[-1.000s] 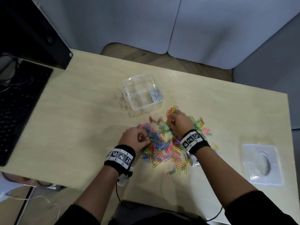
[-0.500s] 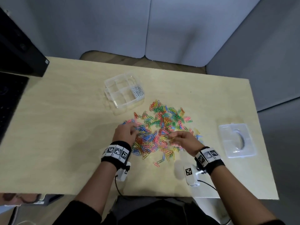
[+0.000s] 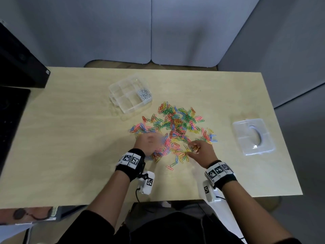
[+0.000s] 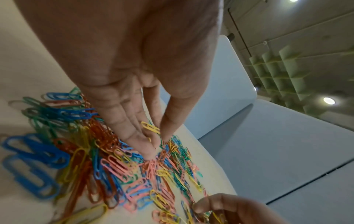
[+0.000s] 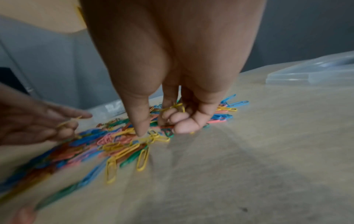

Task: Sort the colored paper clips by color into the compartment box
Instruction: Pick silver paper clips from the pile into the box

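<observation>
Your left hand (image 4: 138,84) pinched a yellow clip (image 4: 150,127) between fingertips and thumb; your right hand (image 5: 172,94) curled round more yellow ones, both at the near edge of the clip pile (image 3: 175,131). You were gathering yellows — next, I judge, carry them to the compartment box (image 3: 129,95) beyond the pile, into an unfilled cell.

Both forearms reach forward over the table, dark sleeves pushed up, a black band with white markers on each wrist. The left hand (image 3: 149,143) is palm down, blurred in the head view; its fingers (image 4: 134,128) point down, nearly straight, and a yellow clip (image 4: 150,127) sits between thumb and fingers. The right hand (image 3: 202,152) is low too, its thumb (image 5: 139,121) stretched down, the other fingers curled under around yellow clips (image 5: 173,106).
</observation>
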A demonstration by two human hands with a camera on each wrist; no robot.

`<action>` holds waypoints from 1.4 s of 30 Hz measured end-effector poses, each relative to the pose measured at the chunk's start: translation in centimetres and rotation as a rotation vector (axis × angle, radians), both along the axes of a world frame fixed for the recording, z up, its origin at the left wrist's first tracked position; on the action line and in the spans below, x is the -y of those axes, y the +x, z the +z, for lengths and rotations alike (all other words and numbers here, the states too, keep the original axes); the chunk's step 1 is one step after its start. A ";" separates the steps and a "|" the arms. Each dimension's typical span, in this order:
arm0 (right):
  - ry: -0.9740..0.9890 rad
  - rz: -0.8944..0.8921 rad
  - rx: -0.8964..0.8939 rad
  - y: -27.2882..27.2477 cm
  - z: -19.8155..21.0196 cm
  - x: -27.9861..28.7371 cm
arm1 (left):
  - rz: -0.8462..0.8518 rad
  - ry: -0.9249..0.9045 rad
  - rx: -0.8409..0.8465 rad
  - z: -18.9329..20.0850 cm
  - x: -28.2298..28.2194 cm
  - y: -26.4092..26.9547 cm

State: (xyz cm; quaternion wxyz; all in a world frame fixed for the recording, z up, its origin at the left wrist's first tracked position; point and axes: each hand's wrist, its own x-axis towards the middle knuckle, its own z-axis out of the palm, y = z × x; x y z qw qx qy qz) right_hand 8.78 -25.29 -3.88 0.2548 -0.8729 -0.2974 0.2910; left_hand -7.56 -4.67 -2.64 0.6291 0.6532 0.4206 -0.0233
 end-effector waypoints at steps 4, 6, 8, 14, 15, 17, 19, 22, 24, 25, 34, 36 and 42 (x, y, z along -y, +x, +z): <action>-0.021 0.027 0.104 -0.2 -0.7 -0.7 | -0.025 -0.051 0.048 0.5 1.4 0.7; -0.031 0.057 0.135 -0.2 -0.8 -1.0 | -0.054 -0.053 0.055 0.7 2.0 0.9; -0.044 0.095 0.156 0.0 -0.8 -1.2 | -0.087 -0.051 0.069 0.7 2.2 1.2; 0.126 -0.098 -0.177 1.9 -0.3 -0.5 | -0.069 0.001 0.023 0.3 1.9 2.1; 0.168 -0.156 -0.303 2.2 0.0 -0.4 | -0.064 0.026 0.027 0.3 1.9 2.2; 0.238 -0.271 -0.583 2.6 0.4 -0.4 | -0.073 0.075 0.024 0.3 1.9 2.6; 0.277 -0.377 -0.821 2.8 0.8 -0.6 | -0.084 0.094 0.011 0.6 2.2 3.1; 0.287 -0.411 -0.978 3.1 1.5 -0.8 | -0.072 0.113 -0.017 0.9 2.8 3.9; 0.270 -0.386 -1.003 3.1 1.8 -0.9 | -0.048 0.153 -0.057 0.6 2.9 4.3; 0.249 -0.361 -0.972 3.1 1.8 -0.9 | -0.040 0.177 -0.081 0.4 2.8 4.5; 0.138 -0.170 -0.681 2.7 0.7 -2.3 | -0.313 0.618 -0.247 0.4 3.2 5.2; 0.109 -0.086 -0.591 2.9 0.7 -2.3 | -0.343 0.662 -0.263 -0.2 3.3 5.3; 0.006 0.263 -0.055 2.7 0.2 -2.2 | -0.329 0.655 -0.229 -0.8 3.3 5.8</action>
